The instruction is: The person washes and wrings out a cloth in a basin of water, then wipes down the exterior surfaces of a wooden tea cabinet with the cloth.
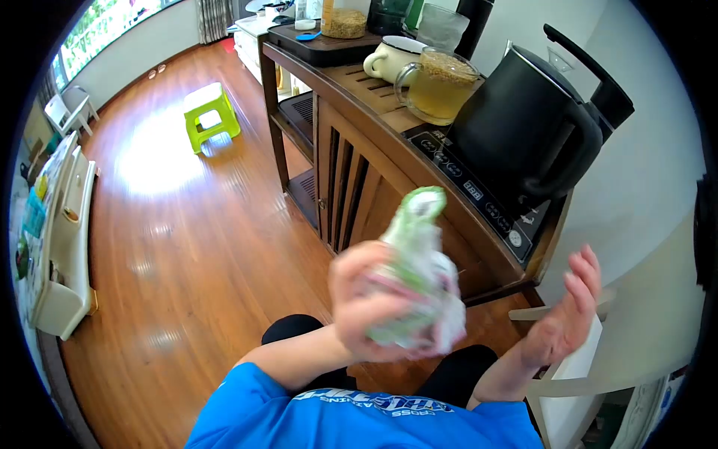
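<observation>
My left hand (374, 307) is wrapped round a crumpled white, green and pink bundle (419, 277), which is blurred by motion; its narrow top end points up. Whether it is cloth or plastic I cannot tell. To the right, my right hand (565, 310) is raised with its fingers apart and nothing in it, below the front corner of the wooden cabinet. The black kettle (520, 112) stands above on a black control panel (479, 191). Beside the kettle is a glass cup (441, 86) of yellowish liquid with grains on top.
A wooden cabinet (381, 202) stands close in front, with a cream mug (393, 60) and a jar of grains (344, 19) on it. A green stool (212, 120) is on the floor farther off. A white chair (572, 374) is at the lower right, and a low white cabinet (71, 239) at the left.
</observation>
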`<act>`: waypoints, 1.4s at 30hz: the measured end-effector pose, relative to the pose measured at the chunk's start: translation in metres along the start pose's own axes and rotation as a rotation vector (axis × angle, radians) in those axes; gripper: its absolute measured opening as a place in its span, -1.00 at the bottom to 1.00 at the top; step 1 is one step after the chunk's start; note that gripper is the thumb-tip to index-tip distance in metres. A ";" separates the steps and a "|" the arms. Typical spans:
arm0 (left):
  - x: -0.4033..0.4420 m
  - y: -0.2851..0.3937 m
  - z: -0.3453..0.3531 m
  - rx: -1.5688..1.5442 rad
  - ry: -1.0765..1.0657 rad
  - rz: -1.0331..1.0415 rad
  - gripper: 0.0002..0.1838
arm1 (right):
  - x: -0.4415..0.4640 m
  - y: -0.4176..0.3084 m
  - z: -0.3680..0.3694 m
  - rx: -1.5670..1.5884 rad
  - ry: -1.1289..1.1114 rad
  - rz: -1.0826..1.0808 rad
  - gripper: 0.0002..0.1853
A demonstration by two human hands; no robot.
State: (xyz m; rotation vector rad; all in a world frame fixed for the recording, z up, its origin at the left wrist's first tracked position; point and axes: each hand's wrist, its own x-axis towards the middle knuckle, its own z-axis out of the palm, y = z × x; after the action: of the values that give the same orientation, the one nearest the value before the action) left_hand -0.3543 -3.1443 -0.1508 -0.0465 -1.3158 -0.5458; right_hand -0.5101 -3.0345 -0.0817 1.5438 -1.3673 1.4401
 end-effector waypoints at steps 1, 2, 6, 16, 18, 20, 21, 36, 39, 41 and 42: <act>0.003 -0.002 0.000 0.030 -0.100 0.097 -0.70 | 0.002 0.002 0.009 0.014 -0.089 -0.018 -0.48; 0.006 0.003 0.008 0.006 -0.225 0.140 -0.71 | 0.002 0.002 0.015 0.030 -0.183 -0.038 -0.50; -0.004 -0.030 0.036 0.087 -0.256 0.227 -0.73 | -0.012 0.008 0.032 -0.037 -0.151 -0.060 -0.72; 0.043 -0.128 -0.048 0.453 -0.140 0.103 -0.58 | -0.019 0.014 0.053 0.048 0.068 -0.071 -0.87; 0.054 -0.152 -0.064 0.487 -0.060 0.086 -0.57 | -0.020 0.014 0.059 0.040 0.086 -0.089 -0.88; 0.061 -0.167 -0.077 0.605 0.005 -0.003 -0.55 | -0.019 0.012 0.062 0.011 0.130 -0.109 -0.87; 0.064 -0.172 -0.080 0.575 0.094 -0.104 -0.61 | -0.018 0.012 0.063 0.013 0.127 -0.111 -0.87; 0.006 -0.065 -0.013 0.433 -0.221 0.052 -0.70 | -0.020 0.006 0.071 -0.018 0.203 -0.045 -0.87; 0.027 -0.099 -0.037 0.490 -0.013 -0.129 -0.57 | -0.021 0.008 0.070 -0.012 0.192 -0.074 -0.86; 0.030 -0.130 -0.057 0.519 0.071 -0.280 -0.55 | -0.019 0.007 0.072 -0.055 0.202 -0.106 -0.84; 0.025 -0.150 -0.066 0.473 0.104 -0.301 -0.53 | -0.019 0.007 0.072 -0.053 0.191 -0.101 -0.84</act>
State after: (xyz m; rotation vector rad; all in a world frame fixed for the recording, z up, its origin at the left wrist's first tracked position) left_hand -0.3513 -3.3064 -0.1858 0.5703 -1.3286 -0.4697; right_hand -0.4910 -3.0978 -0.1169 1.3828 -1.1890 1.4375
